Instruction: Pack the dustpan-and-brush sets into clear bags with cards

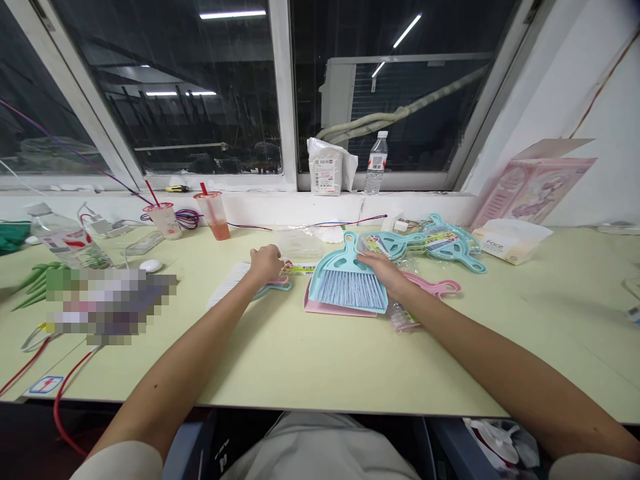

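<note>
Near the middle of the table, a blue dustpan with a blue-bristled brush nested in it lies over a pink dustpan. My right hand rests at its right edge near the handle, fingers stretched out. My left hand is curled, its fingers bent together above a white-bristled brush and a blue handle; what it holds, if anything, is hidden. A yellow label card lies between the hands. A pink handle shows beyond my right hand.
Packaged blue brush sets lie at the back right, beside a tissue pack. Two drink cups and a large bottle stand at the back left. A water bottle is on the sill. Red cables hang at the front left.
</note>
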Demonstrator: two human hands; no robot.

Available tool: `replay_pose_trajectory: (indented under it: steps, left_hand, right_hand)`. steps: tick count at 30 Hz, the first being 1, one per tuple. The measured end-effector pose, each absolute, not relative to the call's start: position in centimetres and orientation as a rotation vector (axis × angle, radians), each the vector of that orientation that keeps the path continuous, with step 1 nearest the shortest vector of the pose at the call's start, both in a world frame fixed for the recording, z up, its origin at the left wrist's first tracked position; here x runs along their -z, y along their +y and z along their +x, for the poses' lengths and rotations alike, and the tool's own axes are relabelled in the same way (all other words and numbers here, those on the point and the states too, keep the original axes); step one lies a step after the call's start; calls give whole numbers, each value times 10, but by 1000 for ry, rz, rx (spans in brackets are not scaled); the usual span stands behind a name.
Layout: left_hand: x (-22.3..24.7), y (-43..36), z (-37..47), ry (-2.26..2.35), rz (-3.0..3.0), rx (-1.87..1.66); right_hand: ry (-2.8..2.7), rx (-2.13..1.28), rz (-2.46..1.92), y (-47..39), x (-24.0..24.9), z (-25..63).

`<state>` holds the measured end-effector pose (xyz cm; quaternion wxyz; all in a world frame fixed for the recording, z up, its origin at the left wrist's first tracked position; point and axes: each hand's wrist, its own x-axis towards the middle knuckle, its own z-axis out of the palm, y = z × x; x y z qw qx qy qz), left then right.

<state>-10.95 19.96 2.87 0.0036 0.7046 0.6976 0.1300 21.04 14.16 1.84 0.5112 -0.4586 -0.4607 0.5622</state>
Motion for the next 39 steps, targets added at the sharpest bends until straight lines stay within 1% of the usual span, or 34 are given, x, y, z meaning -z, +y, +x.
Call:
replay_pose_trajectory:
  steps: [5, 13, 19, 23, 25, 26, 28, 30, 32, 34, 36, 39]
  left_hand:
    - [-47, 192, -113, 2158, 2133, -586]
    - [-39, 198, -113, 2105, 2109, -536]
    - [-44, 198, -118, 1979, 2034, -562]
    - [-45, 196, -115, 2026, 2022, -499]
    - [-46, 195, -114, 2068, 2009, -541]
    - [-47, 194, -114, 2060, 2009, -620]
    - [-51, 190, -115, 1960, 2015, -893]
    - [-58, 183, -114, 1745, 1994, -1216]
    - [-66, 172, -109, 1490, 1900, -1429]
    - [-73, 159, -100, 1257, 1753, -1468]
    - [-77, 145, -87, 1066, 1645, -1384]
    - [-74, 126, -66, 997, 1662, -1217]
  right_hand:
    - [-1109, -1346, -1119, 145, -15, 212]
    - [-1140, -1342, -1116, 146, -13, 212]
    - [-1118, -1345, -1112, 147, -12, 211]
    - [-1133, -1350, -1112, 147, -11, 212]
    - [-1141, -1340, -1117, 147, -11, 213]
    - [-1147, -1337, -1119, 148, -11, 213]
    - [-1163, -1333, -1117, 147, -12, 212]
    - [-1179, -1327, -1113, 146, -13, 211]
    - [-1196, -1314, -1117, 145, -14, 210]
    - [-1222, -1288, -1126, 143, -15, 210]
    - [-1253, -1251, -1147, 142, -15, 209]
    - [-1272, -1232, -1169, 140, -16, 208]
